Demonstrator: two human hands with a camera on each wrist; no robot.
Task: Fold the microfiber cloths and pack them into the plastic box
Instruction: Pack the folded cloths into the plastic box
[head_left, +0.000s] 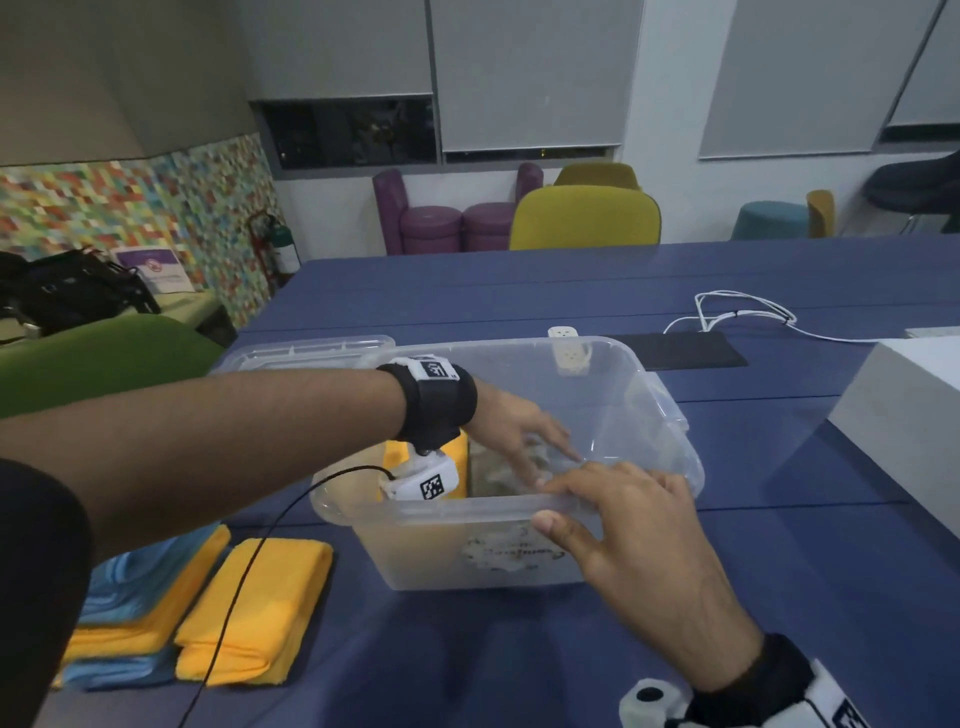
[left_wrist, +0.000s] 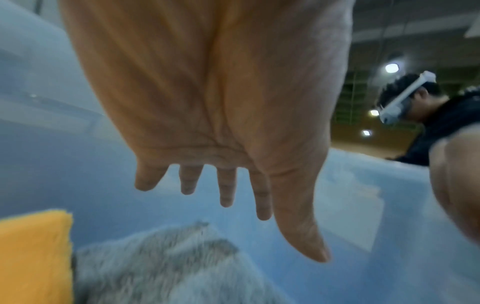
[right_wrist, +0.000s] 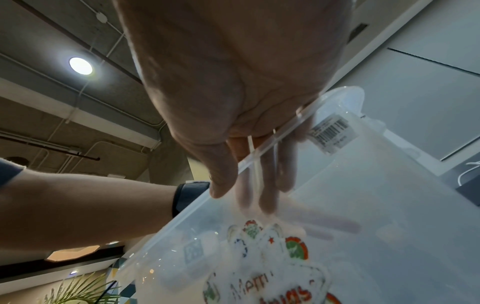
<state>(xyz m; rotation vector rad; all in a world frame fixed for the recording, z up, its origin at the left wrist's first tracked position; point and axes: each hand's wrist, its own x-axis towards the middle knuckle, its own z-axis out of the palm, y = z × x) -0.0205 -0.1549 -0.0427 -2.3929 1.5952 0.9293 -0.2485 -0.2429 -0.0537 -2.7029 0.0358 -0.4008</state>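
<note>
A clear plastic box stands on the blue table. My left hand reaches into it with straight, spread fingers, just above a grey cloth on the box floor. A folded yellow cloth lies beside the grey one inside the box. My right hand grips the near rim, thumb outside the wall and fingers inside. Left of the box, a folded yellow cloth lies by a stack of blue and yellow cloths.
The box lid lies behind the box at the left. A white power strip, a black pad and a white cable lie farther back. A white box sits at the right edge.
</note>
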